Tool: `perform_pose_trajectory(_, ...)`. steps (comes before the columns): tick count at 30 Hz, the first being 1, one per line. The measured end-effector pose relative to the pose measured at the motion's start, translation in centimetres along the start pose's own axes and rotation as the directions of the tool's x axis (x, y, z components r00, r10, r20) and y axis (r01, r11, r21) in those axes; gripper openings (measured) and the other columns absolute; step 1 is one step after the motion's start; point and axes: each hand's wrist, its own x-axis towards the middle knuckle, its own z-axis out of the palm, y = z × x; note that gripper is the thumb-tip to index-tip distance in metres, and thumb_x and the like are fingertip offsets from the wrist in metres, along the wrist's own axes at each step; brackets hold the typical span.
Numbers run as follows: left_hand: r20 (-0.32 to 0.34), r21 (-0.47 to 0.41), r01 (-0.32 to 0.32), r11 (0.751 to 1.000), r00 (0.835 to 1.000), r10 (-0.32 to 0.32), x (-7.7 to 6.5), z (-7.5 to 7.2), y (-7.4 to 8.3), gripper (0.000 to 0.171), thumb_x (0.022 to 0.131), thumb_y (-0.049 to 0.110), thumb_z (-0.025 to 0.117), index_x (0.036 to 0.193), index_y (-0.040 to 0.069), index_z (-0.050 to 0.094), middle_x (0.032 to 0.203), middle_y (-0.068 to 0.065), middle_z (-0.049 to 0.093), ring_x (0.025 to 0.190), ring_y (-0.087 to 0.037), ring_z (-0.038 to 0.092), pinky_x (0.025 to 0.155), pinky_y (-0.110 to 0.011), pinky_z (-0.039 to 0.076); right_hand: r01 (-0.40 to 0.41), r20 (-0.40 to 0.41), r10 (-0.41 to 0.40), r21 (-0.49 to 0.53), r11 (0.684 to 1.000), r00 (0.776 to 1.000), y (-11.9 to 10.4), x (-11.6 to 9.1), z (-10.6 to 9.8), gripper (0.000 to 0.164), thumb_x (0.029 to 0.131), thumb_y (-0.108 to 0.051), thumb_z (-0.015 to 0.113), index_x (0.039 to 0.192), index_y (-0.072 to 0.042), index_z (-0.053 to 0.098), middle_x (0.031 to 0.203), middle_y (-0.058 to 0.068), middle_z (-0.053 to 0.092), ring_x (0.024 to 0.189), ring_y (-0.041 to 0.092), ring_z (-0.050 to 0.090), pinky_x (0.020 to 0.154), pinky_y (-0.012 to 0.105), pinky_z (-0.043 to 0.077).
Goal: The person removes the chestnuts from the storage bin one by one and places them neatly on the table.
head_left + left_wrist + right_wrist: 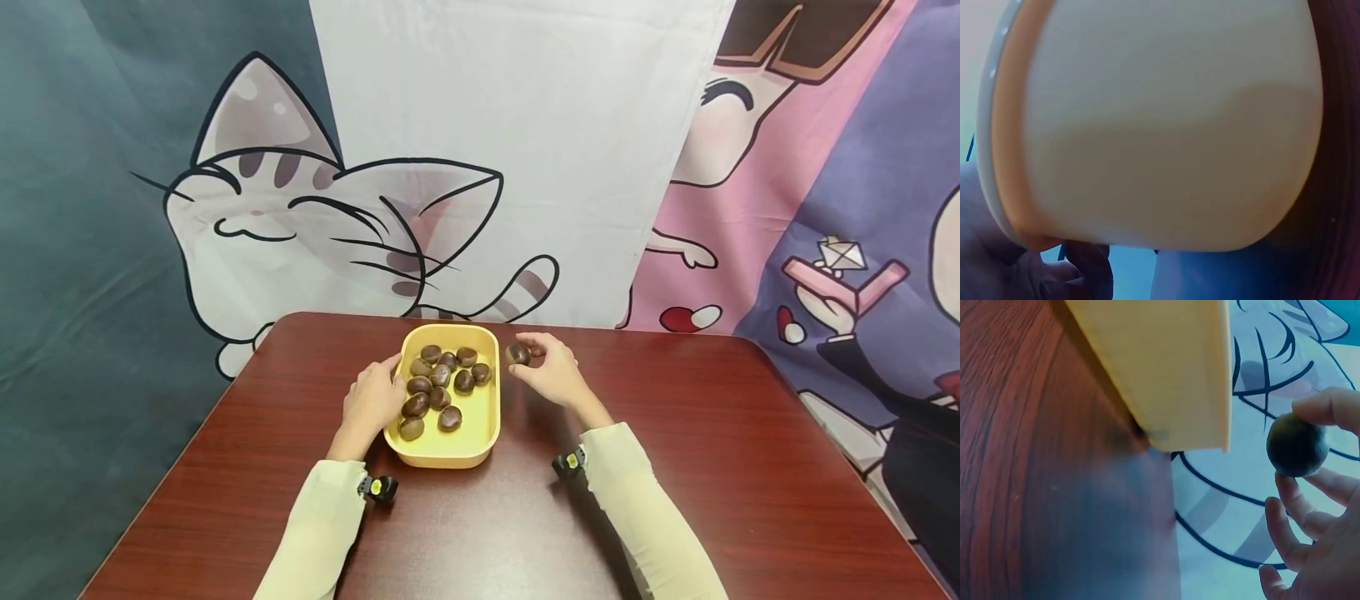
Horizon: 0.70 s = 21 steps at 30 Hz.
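My right hand pinches a brown chestnut between thumb and fingertips, just right of a yellow plastic container. In the right wrist view the chestnut shows dark and round, held up beside the container's wall. At the container's left side, my left hand grips the rim, fingers reaching over the edge. The left wrist view is mostly filled by the container's outer wall, with part of the hand at its lower corner. Several chestnuts lie inside, mostly toward the left.
The container stands on a dark red wooden table, near its back edge. Behind the table hangs a cloth backdrop with cartoon figures. Each wrist wears a small black camera on a strap.
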Motion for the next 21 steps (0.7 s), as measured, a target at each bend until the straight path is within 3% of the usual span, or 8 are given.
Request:
perform_pose_trajectory(8,-0.006,0.016,-0.006,1.000,1.000,0.006,-0.1,0.1,0.1,0.051,0.100,0.024,0.046,0.151,0.017,0.046,0.134,-0.020,0.056,0.097,-0.043,0.063,0.076,-0.058,0.050,-0.088,0.017,0.089,-0.060,0.994,0.996,1.4,0.0,0.5,0.046,0.082,-0.024,0.079,0.124,-0.012,0.067,0.107,0.006,0.065,0.101,0.024,0.059,0.088,0.055,0.033)
perform_pose_trajectory(16,-0.011,0.036,-0.010,0.999,1.000,0.010,0.0,0.2,0.2,0.050,0.100,0.023,0.046,0.150,0.018,0.046,0.132,-0.020,0.057,0.078,-0.036,0.062,0.066,-0.053,0.050,-0.136,0.061,0.144,-0.129,0.982,0.988,2.2,-0.3,0.8,0.045,0.081,-0.028,0.080,0.121,-0.011,0.068,0.108,0.006,0.069,0.103,0.024,0.063,0.088,0.060,0.034)
perform_pose_trajectory(21,-0.017,0.053,-0.018,0.998,1.000,0.019,0.0,0.2,0.2,0.050,0.101,0.024,0.046,0.150,0.018,0.046,0.130,-0.020,0.058,0.075,-0.036,0.061,0.064,-0.053,0.049,-0.165,0.090,0.180,-0.159,0.974,0.979,2.7,-0.2,1.1,0.047,0.078,-0.028,0.083,0.120,-0.013,0.069,0.106,0.006,0.071,0.103,0.024,0.064,0.090,0.063,0.036)
